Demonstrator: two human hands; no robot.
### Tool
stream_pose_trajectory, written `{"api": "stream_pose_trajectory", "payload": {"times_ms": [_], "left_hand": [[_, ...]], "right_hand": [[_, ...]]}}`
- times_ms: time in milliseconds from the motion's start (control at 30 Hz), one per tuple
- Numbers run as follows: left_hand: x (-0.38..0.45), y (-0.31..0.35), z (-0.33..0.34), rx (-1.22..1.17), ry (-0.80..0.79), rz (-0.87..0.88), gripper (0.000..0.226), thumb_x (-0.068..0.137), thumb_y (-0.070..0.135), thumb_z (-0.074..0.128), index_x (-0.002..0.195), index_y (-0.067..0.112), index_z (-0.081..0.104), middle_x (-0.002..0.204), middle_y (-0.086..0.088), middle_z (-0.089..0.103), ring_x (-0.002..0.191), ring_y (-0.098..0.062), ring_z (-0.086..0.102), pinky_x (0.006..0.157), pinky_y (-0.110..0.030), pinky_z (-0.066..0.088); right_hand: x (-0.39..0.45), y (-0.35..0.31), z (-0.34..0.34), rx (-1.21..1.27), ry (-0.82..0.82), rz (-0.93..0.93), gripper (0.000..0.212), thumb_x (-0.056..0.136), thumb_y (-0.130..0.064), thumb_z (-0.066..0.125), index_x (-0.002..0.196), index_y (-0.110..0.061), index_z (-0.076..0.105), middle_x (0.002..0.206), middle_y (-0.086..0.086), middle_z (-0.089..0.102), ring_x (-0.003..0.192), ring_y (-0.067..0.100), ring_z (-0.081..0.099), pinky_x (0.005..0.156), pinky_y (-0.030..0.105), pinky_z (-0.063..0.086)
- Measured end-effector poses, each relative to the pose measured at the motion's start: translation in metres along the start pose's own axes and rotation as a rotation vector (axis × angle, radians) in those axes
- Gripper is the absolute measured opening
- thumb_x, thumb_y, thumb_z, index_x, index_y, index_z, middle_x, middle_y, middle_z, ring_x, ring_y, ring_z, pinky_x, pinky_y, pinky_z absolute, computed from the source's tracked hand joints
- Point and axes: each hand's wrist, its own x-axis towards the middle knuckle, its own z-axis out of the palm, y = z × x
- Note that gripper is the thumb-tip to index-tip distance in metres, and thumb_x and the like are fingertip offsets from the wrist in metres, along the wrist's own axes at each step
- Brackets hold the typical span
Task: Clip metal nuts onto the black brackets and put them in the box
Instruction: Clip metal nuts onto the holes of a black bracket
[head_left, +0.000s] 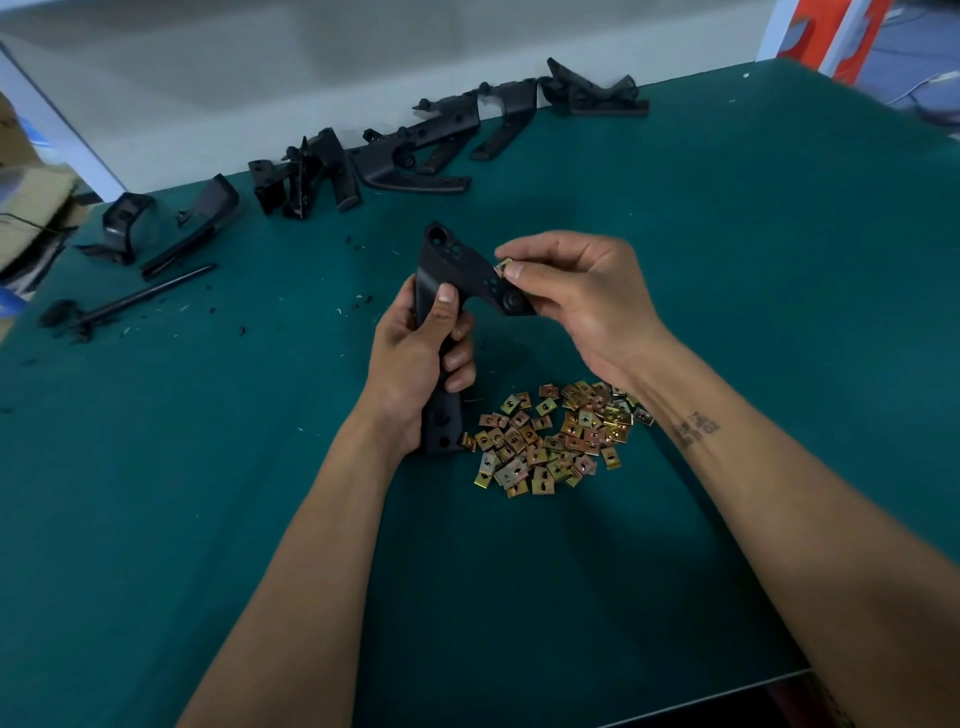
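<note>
My left hand (415, 353) grips the long stem of a black bracket (451, 260), holding it upright over the green table (727, 260). The bracket's wide upper plate, with several small holes, slants to the right. My right hand (576, 296) pinches a small brass-coloured metal nut (502, 268) between thumb and forefinger, pressed against the plate's upper right edge. A loose pile of metal nuts (550, 439) lies on the table just below and right of the bracket's foot.
Several more black brackets (415, 143) lie in a row along the table's far edge. A thin black rod (140, 296) and plastic shavings lie at the left. Cardboard (31, 192) sits beyond the left edge. The table's near edge (727, 691) runs under my right forearm.
</note>
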Motion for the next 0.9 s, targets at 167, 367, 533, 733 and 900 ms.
{"api": "stream_pose_trajectory", "payload": {"times_ms": [167,367,533,733,900], "left_hand": [[-0.001,0.001,0.001,-0.002,0.000,0.003,0.011,0.108,0.026,0.048,0.103,0.017,0.044,0.073,0.002,0.039,0.052,-0.010,0.029,0.043,-0.021,0.031],[-0.001,0.000,0.002,0.010,0.007,0.012,0.012,0.108,0.026,0.049,0.101,0.016,0.047,0.072,0.002,0.039,0.052,-0.010,0.030,0.042,-0.022,0.030],[-0.001,-0.001,0.002,0.017,0.019,0.018,0.010,0.108,0.025,0.049,0.107,0.016,0.046,0.071,0.002,0.040,0.052,-0.010,0.030,0.042,-0.022,0.030],[-0.001,-0.001,0.002,0.018,0.037,0.022,0.011,0.108,0.026,0.050,0.105,0.015,0.048,0.070,0.002,0.040,0.051,-0.010,0.029,0.040,-0.021,0.030],[0.000,-0.003,0.002,0.022,0.049,0.024,0.013,0.107,0.029,0.051,0.105,0.015,0.050,0.070,0.002,0.041,0.051,-0.011,0.030,0.041,-0.022,0.030]], "right_hand": [[0.000,-0.003,0.000,0.070,0.010,0.046,0.015,0.087,0.004,0.073,0.087,-0.009,0.079,0.085,0.012,0.077,0.082,0.024,0.074,0.072,0.032,0.060],[-0.002,-0.004,0.002,0.066,0.018,0.031,0.016,0.088,0.006,0.072,0.090,-0.008,0.079,0.086,0.014,0.077,0.082,0.026,0.074,0.075,0.035,0.061],[-0.003,-0.004,0.005,0.102,0.068,0.047,0.013,0.085,0.007,0.074,0.089,-0.005,0.072,0.080,0.009,0.075,0.080,0.025,0.073,0.078,0.039,0.062],[-0.008,0.000,0.015,0.157,0.120,0.034,0.018,0.085,0.009,0.073,0.076,-0.007,0.069,0.075,0.008,0.071,0.079,0.026,0.066,0.082,0.043,0.054],[-0.010,-0.001,0.019,0.199,0.138,0.021,0.019,0.084,0.012,0.071,0.073,-0.003,0.067,0.077,0.015,0.069,0.078,0.029,0.063,0.077,0.040,0.053]]}}
